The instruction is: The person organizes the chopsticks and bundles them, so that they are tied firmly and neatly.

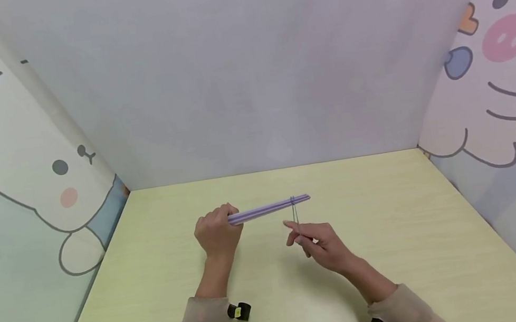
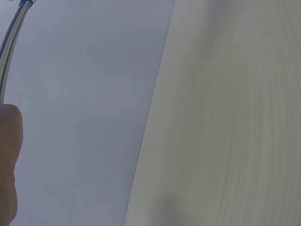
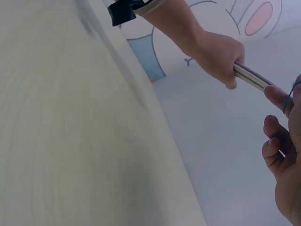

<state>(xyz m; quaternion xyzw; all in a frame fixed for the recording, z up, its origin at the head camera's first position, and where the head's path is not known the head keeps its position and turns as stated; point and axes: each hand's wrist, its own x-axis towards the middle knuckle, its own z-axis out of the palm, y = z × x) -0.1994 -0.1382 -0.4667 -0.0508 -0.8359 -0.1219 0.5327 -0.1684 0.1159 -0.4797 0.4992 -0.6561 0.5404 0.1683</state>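
My left hand grips a bundle of slim purple-and-white sticks by one end, its fingers curled round them. The bundle points to the right, raised over the table. Near the far tip of the sticks a thin, dark bluish rubber band goes round them. Two taut strands run down from there to my right hand, which holds the band's lower end at the thumb and forefinger. In the right wrist view the band crosses a finger. The left wrist view shows only part of my left hand and the sticks.
Below both hands lies a pale yellow table. A plain grey-white wall rises behind it. Side panels carry a cartoon rabbit on the left and a cartoon pig on the right.
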